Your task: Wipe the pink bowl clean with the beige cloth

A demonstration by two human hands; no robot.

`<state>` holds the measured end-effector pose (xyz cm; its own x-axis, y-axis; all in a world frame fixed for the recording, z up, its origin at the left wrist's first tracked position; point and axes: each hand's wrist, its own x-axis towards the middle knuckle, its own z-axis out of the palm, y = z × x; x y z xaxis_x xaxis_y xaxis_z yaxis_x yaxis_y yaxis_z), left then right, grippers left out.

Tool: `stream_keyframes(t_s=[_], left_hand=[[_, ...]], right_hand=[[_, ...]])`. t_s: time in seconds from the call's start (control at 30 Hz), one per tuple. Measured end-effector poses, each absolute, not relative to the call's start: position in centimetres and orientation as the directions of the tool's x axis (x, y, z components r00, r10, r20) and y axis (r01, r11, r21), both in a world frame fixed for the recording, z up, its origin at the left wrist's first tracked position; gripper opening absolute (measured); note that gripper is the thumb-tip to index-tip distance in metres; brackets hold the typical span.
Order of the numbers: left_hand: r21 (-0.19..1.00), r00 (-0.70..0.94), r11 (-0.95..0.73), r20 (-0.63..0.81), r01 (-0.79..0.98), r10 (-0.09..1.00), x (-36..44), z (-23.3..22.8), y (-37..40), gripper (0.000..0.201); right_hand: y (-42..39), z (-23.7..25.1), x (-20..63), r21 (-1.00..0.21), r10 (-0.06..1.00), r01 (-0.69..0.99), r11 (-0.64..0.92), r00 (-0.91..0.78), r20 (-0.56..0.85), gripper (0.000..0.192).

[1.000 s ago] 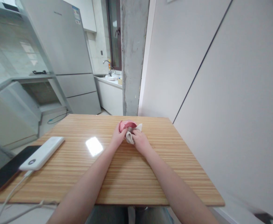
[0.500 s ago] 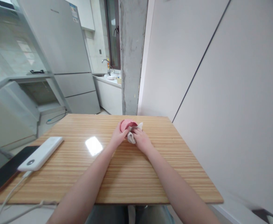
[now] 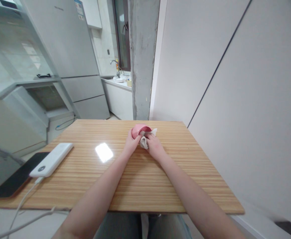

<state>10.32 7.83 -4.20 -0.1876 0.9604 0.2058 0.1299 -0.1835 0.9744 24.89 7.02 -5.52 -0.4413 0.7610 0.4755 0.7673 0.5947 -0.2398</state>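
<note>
Left hand (image 3: pixel 131 145) fingers curl around pink cup (image 3: pixel 139 129); right hand (image 3: pixel 154 146), at its 3 o'clock, fingers pinched on beige cloth (image 3: pixel 145 140).

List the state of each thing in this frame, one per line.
Pink cup: tilted on its side, held by the left hand.
Cloth: crumpled, pressed at the cup's mouth by the right hand.
Power bank: flat on the table, cable plugged in.
Phone: flat, screen dark.
Fridge: doors shut.
</note>
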Motion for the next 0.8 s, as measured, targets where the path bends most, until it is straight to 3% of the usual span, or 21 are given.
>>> stream_keyframes(t_s=[0.07,0.23,0.37,0.5,0.57,0.7,0.8], left_hand=[[0.966,-0.157,-0.220,0.241,0.138,0.958,10.5,-4.0,7.7,0.055],[0.969,-0.188,-0.243,0.231,-0.045,0.955,12.2,-4.5,7.1,0.080],[0.985,-0.228,-0.172,0.166,-0.006,0.959,11.7,-4.3,7.2,0.066],[0.972,-0.201,-0.201,0.223,0.125,0.954,10.2,-3.4,7.6,0.049],[0.971,-0.198,-0.196,0.221,0.139,0.955,10.2,-3.4,7.6,0.051],[0.979,-0.210,-0.200,0.201,0.030,0.957,11.4,-4.4,7.5,0.075],[0.978,-0.191,-0.208,0.207,0.013,0.960,11.5,-4.5,7.6,0.073]], right_hand=[[7.0,-5.5,25.0,-0.253,0.767,0.774,0.581,-0.417,0.488,0.027],[6.8,-6.1,24.6,-0.324,0.783,0.763,0.559,-0.358,0.509,0.032],[7.0,-6.4,24.5,-0.335,0.766,0.728,0.599,-0.398,0.505,0.038],[7.2,-5.9,24.9,-0.242,0.745,0.743,0.624,-0.471,0.472,0.028],[7.1,-5.7,25.0,-0.206,0.757,0.777,0.595,-0.456,0.468,0.025],[6.8,-5.8,24.6,-0.227,0.778,0.804,0.549,-0.393,0.489,0.024],[6.8,-5.9,24.3,-0.245,0.770,0.793,0.557,-0.384,0.509,0.026]])
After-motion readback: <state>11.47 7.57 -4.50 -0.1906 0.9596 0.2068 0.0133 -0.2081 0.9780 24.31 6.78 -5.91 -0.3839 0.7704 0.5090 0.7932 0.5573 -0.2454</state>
